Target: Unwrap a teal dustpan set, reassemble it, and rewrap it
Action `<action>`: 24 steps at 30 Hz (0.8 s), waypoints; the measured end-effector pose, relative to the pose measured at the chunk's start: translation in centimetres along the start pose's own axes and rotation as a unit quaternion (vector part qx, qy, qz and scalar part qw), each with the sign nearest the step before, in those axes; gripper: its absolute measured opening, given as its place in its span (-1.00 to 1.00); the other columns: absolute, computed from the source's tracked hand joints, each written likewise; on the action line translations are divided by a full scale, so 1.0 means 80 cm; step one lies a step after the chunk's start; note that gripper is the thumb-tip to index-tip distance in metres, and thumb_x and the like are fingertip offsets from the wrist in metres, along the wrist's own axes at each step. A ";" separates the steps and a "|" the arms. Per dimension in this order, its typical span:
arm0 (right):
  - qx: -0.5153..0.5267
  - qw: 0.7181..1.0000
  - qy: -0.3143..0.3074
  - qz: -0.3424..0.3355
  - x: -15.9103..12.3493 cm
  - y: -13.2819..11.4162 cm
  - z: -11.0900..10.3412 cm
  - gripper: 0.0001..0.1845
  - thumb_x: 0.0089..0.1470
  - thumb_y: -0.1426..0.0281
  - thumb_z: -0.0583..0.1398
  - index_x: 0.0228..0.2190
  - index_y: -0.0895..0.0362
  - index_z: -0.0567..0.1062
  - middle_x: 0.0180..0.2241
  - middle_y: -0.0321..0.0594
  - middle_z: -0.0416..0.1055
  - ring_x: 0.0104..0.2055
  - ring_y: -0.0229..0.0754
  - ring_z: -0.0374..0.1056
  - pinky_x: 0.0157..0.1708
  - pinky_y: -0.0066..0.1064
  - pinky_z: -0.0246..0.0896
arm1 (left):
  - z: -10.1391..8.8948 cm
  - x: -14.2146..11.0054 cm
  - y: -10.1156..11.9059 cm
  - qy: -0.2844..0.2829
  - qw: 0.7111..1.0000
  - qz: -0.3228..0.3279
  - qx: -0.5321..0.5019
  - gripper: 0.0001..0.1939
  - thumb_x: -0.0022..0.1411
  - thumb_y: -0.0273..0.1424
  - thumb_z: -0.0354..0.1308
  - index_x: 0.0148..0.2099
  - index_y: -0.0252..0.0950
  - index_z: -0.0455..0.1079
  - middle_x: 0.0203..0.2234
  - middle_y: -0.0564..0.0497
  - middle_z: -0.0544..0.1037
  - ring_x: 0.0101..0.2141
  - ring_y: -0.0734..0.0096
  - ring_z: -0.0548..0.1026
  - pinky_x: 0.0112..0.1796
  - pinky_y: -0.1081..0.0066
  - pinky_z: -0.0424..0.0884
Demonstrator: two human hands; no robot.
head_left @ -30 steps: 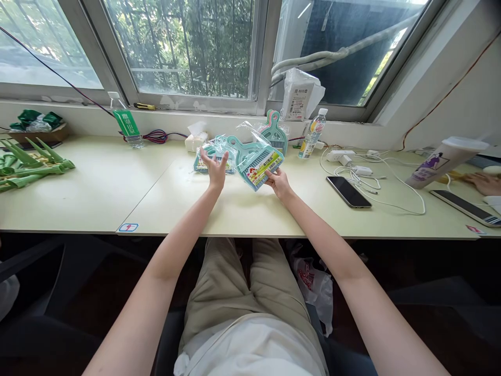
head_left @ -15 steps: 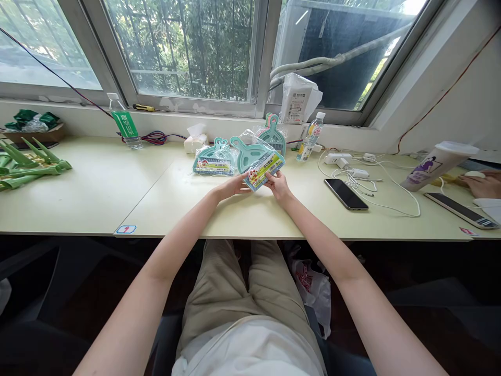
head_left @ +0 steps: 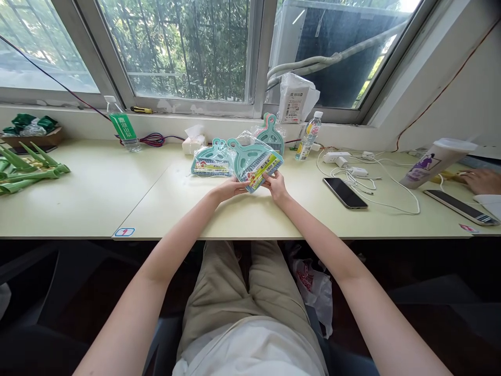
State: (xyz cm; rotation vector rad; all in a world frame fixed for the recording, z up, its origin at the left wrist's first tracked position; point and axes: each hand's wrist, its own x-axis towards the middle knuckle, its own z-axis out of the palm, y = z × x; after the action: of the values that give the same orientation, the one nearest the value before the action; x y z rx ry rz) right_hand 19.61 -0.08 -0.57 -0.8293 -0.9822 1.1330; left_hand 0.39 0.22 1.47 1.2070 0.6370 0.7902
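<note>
Between my two hands is a teal mini dustpan and brush set (head_left: pixel 249 155) in clear plastic, tilted, with a yellow and blue label on its front. My left hand (head_left: pixel 230 189) pinches its lower left edge. The fingers of my right hand (head_left: pixel 277 186) close on the lower right corner, by the label. Just left of it, a second wrapped dustpan set (head_left: pixel 212 160) lies on the table. Behind, a stack of similar dustpans (head_left: pixel 271 137), teal with some pink edges, leans near the wall.
A tissue pack (head_left: pixel 194 141), a green-labelled bottle (head_left: pixel 124 128) and a drink bottle (head_left: pixel 309 137) stand at the back. To the right are a black phone (head_left: pixel 345 192), white cables with chargers (head_left: pixel 358 171), a tilted cup (head_left: pixel 436 163) and another person's hand (head_left: pixel 482 181). Green plastic pieces (head_left: pixel 35 172) lie left.
The held dustpan set has turned slightly, and my left fingers now sit closer on its lower edge. At the right, the other person's hand has shifted. The view has moved a little.
</note>
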 end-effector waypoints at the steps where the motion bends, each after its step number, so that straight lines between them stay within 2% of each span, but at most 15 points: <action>1: 0.003 1.000 0.003 -0.002 0.000 0.000 0.000 -0.65 -0.04 0.37 0.34 -0.23 0.06 0.34 -0.33 -0.31 0.56 -0.32 -0.16 0.53 -0.14 -0.15 0.50 | 0.000 0.000 -0.001 -0.005 1.000 -0.001 -0.001 -0.55 0.10 -0.51 0.29 0.06 -0.33 0.35 0.01 -0.16 0.51 -0.04 0.28 0.52 0.16 0.17 0.28; 5: 0.017 1.000 0.020 -0.003 0.001 0.000 0.002 -0.68 -0.03 0.42 0.33 -0.25 0.09 0.35 -0.36 -0.30 0.55 -0.35 -0.16 0.53 -0.15 -0.15 0.51 | 0.003 0.002 -0.003 -0.015 1.000 0.017 -0.001 -0.58 0.14 -0.45 0.28 0.06 -0.29 0.36 0.04 -0.16 0.49 0.01 0.24 0.48 0.15 0.13 0.28; 8: 0.024 0.999 0.021 0.000 0.000 -0.001 0.004 -0.70 -0.03 0.45 0.32 -0.25 0.08 0.35 -0.37 -0.31 0.56 -0.36 -0.17 0.53 -0.16 -0.15 0.51 | 0.007 0.005 -0.007 0.025 0.998 0.055 0.005 -0.55 0.13 -0.44 0.28 0.08 -0.27 0.35 0.06 -0.15 0.47 0.06 0.20 0.44 0.13 0.12 0.29; 11: 0.025 0.999 0.021 0.004 0.000 -0.002 0.003 -0.71 -0.01 0.46 0.31 -0.26 0.08 0.35 -0.38 -0.31 0.55 -0.37 -0.17 0.53 -0.17 -0.16 0.52 | 0.009 0.005 -0.009 0.041 0.997 0.055 0.019 -0.51 0.08 -0.46 0.31 0.09 -0.27 0.35 0.06 -0.15 0.47 0.05 0.21 0.45 0.13 0.14 0.30; 14: 0.034 0.999 0.025 0.002 -0.001 -0.002 0.002 -0.72 -0.01 0.46 0.30 -0.25 0.09 0.35 -0.35 -0.28 0.55 -0.35 -0.16 0.53 -0.18 -0.17 0.52 | 0.009 0.002 -0.009 -0.035 0.999 0.021 0.018 -0.51 0.15 -0.30 0.29 0.12 -0.24 0.35 0.08 -0.16 0.46 0.01 0.20 0.49 0.12 0.15 0.30; 16: 0.043 0.999 0.025 -0.003 -0.001 -0.002 0.001 -0.71 -0.01 0.45 0.31 -0.25 0.08 0.35 -0.32 -0.27 0.55 -0.32 -0.15 0.53 -0.18 -0.19 0.52 | 0.008 0.002 -0.008 -0.095 0.995 -0.010 0.003 -0.48 0.20 -0.14 0.21 0.14 -0.24 0.35 0.09 -0.18 0.45 -0.01 0.17 0.50 0.11 0.15 0.32; 17: 0.048 0.999 0.024 -0.006 -0.001 -0.002 0.001 -0.71 -0.01 0.44 0.31 -0.24 0.08 0.35 -0.31 -0.27 0.55 -0.31 -0.16 0.53 -0.17 -0.20 0.52 | 0.007 0.002 -0.008 -0.107 0.994 -0.020 -0.004 -0.47 0.21 -0.08 0.17 0.14 -0.25 0.35 0.08 -0.20 0.46 -0.01 0.16 0.51 0.10 0.16 0.33; 19: 0.052 0.998 0.018 -0.009 -0.001 -0.002 0.002 -0.69 -0.02 0.44 0.32 -0.25 0.08 0.35 -0.32 -0.28 0.56 -0.30 -0.16 0.53 -0.15 -0.20 0.51 | 0.006 0.005 -0.007 -0.081 0.997 -0.008 -0.014 -0.48 0.21 -0.07 0.16 0.11 -0.28 0.38 0.06 -0.19 0.48 0.00 0.17 0.50 0.08 0.19 0.35; 22: 0.041 0.999 0.011 0.002 -0.001 -0.002 0.005 -0.68 -0.03 0.43 0.34 -0.26 0.08 0.35 -0.36 -0.30 0.55 -0.31 -0.16 0.53 -0.14 -0.17 0.51 | 0.004 0.008 -0.007 0.011 0.997 0.066 -0.037 -0.57 0.21 -0.22 0.21 0.09 -0.28 0.39 0.03 -0.13 0.51 0.01 0.23 0.48 0.08 0.24 0.35; 24: 0.030 0.999 0.011 0.011 -0.002 -0.003 0.007 -0.68 -0.04 0.42 0.35 -0.27 0.08 0.34 -0.38 -0.30 0.55 -0.31 -0.15 0.53 -0.14 -0.14 0.50 | 0.004 0.010 -0.009 0.041 0.994 0.089 -0.053 -0.60 0.20 -0.33 0.22 0.08 -0.29 0.40 0.00 -0.11 0.52 0.01 0.26 0.48 0.09 0.26 0.35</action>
State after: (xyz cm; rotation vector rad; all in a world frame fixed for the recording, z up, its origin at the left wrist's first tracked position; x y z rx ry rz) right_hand 19.12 -0.25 -0.21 -0.8040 -0.9184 1.1659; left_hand 1.27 0.57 0.86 1.1500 0.5522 1.0148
